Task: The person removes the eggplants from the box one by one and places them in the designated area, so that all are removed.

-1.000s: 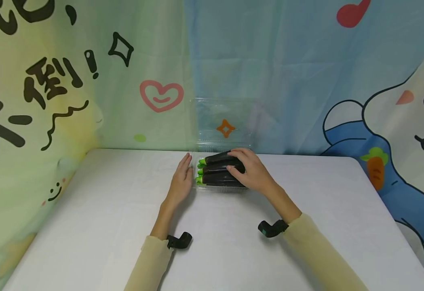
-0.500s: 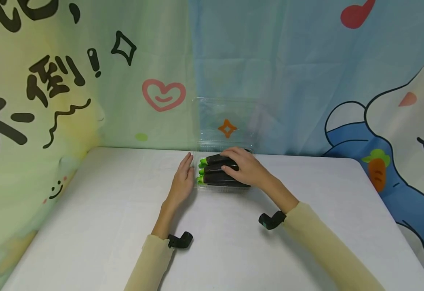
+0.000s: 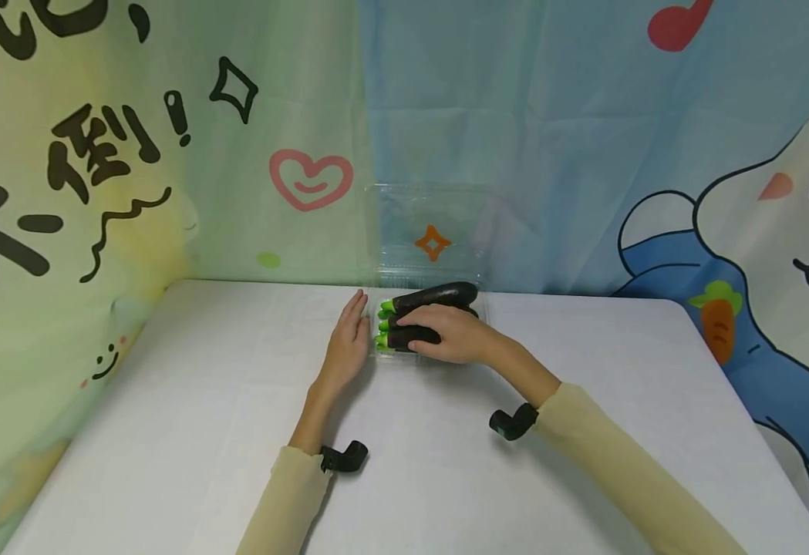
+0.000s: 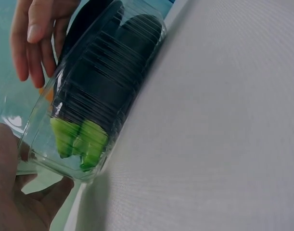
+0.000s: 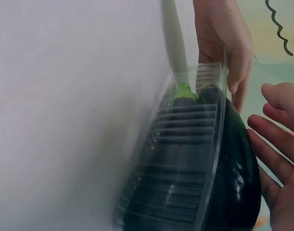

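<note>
Several dark eggplants with green stem ends lie side by side in a clear plastic clamshell box, stems to the left. My left hand, fingers straight, stands against the box's left end. Over the front eggplants lies my right hand, its fingers loosely spread and covering part of them. The right wrist view shows that hand's fingertips right at the side of an eggplant bulging above the box rim. The eggplants' right ends are partly hidden under the hand.
The box's transparent lid stands raised at the back, before a printed cloth backdrop. A white table spreads around the box. A black wrist camera sits on each forearm.
My right hand has slid forward to the left and toward the front of the box, uncovering the rear eggplant. My left hand stays at the box's left end.
</note>
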`<move>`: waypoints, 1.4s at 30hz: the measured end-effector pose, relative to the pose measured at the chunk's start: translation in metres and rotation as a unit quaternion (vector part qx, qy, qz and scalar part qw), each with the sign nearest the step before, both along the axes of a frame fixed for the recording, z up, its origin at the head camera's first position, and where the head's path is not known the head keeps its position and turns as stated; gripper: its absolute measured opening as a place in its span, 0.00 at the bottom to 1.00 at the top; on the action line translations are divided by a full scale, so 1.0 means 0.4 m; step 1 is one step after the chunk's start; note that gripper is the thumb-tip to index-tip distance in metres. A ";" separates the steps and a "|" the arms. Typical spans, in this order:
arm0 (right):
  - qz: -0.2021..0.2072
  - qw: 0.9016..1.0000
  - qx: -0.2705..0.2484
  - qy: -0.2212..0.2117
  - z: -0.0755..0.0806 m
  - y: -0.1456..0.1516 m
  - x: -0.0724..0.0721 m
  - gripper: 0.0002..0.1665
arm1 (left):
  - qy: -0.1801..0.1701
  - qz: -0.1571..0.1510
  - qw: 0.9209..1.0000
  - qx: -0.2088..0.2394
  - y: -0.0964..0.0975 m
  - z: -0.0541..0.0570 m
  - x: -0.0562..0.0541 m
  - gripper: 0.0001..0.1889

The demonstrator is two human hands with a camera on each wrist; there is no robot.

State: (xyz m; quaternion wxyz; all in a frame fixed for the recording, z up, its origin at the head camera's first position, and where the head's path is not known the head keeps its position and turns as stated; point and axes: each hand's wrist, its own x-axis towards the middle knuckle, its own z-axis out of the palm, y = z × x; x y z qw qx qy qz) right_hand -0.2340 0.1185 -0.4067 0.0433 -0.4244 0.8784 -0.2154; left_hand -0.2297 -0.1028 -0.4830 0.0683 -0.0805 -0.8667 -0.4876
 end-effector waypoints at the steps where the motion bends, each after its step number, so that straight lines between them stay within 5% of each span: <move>1: 0.001 1.000 0.003 0.001 -0.003 -0.003 0.002 0.25 | 0.000 0.000 1.000 0.001 0.000 -0.001 0.001 0.25; 14: -0.029 0.998 0.054 -0.023 -0.021 -0.025 0.009 0.27 | -0.004 0.001 1.000 -0.005 0.000 -0.005 0.003 0.25; 28: -0.017 0.996 0.081 0.021 -0.030 -0.038 -0.001 0.25 | 0.002 0.000 1.000 0.000 0.001 -0.006 0.002 0.25; 42: -0.011 0.989 0.095 0.115 -0.040 -0.042 0.003 0.22 | 0.011 0.002 1.000 -0.007 0.005 -0.001 0.005 0.25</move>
